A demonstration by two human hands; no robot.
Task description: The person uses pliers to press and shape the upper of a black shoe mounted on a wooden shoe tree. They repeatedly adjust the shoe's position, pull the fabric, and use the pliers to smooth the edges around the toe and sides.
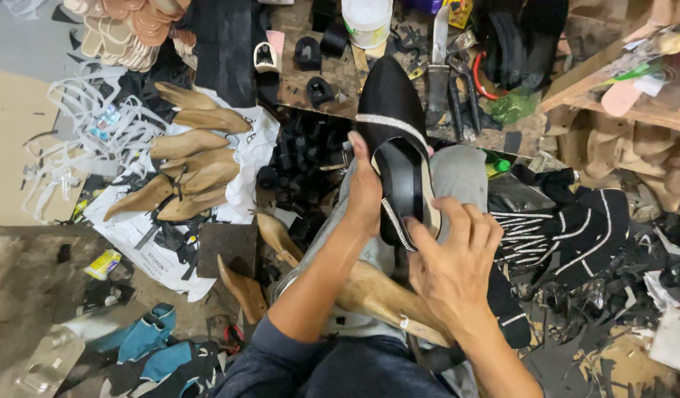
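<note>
A black pointed shoe upper [390, 110] with sparkly silver trim bands rests toe-away over my lap. My left hand [364, 188] grips its left side, thumb along the edge. My right hand [452, 259] has its fingers on the rear opening of the shoe, pressing at the heel edge. A tan wooden shoe last [380, 295] lies across my lap under both wrists.
Several wooden lasts [192, 158] lie on white paper at left. A low wooden bench [340, 74] ahead carries a white tub [367, 21], a knife [438, 63], pliers [464, 88] and black heel pieces. Black trimmed uppers [568, 228] pile at right; scraps cover the floor.
</note>
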